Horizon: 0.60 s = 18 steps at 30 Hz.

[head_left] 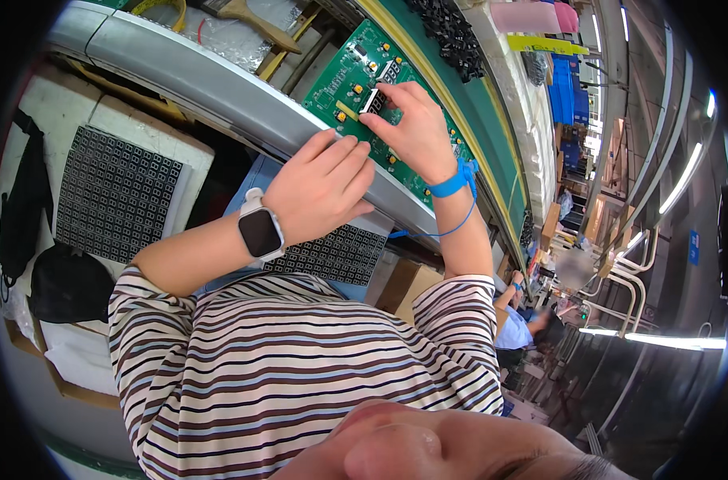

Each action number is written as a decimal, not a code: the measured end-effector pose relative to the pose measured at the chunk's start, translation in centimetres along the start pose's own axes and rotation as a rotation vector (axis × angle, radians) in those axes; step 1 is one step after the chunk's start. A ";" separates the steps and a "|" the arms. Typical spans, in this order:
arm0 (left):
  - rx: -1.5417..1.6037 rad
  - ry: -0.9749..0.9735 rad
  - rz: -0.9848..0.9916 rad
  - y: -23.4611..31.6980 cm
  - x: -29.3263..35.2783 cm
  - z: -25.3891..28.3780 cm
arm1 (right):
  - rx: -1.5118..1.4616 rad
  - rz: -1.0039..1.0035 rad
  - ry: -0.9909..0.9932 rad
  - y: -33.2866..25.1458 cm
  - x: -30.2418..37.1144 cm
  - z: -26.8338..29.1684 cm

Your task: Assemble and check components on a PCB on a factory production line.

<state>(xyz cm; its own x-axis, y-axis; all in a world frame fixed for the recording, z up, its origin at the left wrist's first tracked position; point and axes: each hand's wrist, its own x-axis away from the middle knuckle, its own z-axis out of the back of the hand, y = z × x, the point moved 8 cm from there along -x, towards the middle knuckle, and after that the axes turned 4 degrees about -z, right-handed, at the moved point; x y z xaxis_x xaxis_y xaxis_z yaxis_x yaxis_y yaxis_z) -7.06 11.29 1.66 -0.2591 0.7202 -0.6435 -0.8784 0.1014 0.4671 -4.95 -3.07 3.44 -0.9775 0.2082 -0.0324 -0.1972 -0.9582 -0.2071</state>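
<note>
Two hands: both over the near edge of the counter (220,84), close together but not touching each other.
Left hand (320,188): fingers curled loosely, resting on the grey rim of the counter, clamped on nothing that shows; a watch with a dark square face and pale strap (260,230) sits on the wrist.
Right hand (412,128): fingertips (370,118) pinched together on a small display part (371,100), dark-faced with a white frame, held against the circuit board.
Circuit board (344,68): green, lying flat on the counter just beyond the grey rim, tilted across the view, with small yellow buttons and another dark display part already seated further up; the right hand covers its lower middle.
Wrist strap (452,182): blue band round the right wrist, its thin blue cord looping down toward the lap.
Trays: one black gridded tray of small parts (116,196) lies on pale boxes to the left, well apart from the hands; a second gridded tray (336,254) sits below the counter edge, under the left hand.
Brush (256,24): wooden-handled, lying at the far side of the counter.
Clothing: striped shirt sleeves (300,360) on both arms.
Background: another person in a blue top (514,330) sits further along the line at right.
</note>
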 end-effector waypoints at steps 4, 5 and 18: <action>-0.017 -0.064 0.010 -0.1 -0.1 -2.4 | 0.006 -0.003 -0.027 0.0 -0.1 0.0; -0.021 -0.084 0.009 -0.1 -0.1 -2.8 | 0.005 -0.004 -0.029 0.0 -0.1 0.0; -0.079 -0.056 -0.014 -0.2 -0.4 -3.1 | 0.044 -0.062 -0.069 0.2 0.0 -0.6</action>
<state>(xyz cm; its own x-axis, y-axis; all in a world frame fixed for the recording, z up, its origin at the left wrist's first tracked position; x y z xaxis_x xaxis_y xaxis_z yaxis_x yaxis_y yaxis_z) -8.04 8.89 -0.07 -0.2257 0.7563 -0.6140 -0.9111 0.0592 0.4079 -4.92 -3.10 2.80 -0.9660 0.2545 0.0464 -0.2587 -0.9521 -0.1632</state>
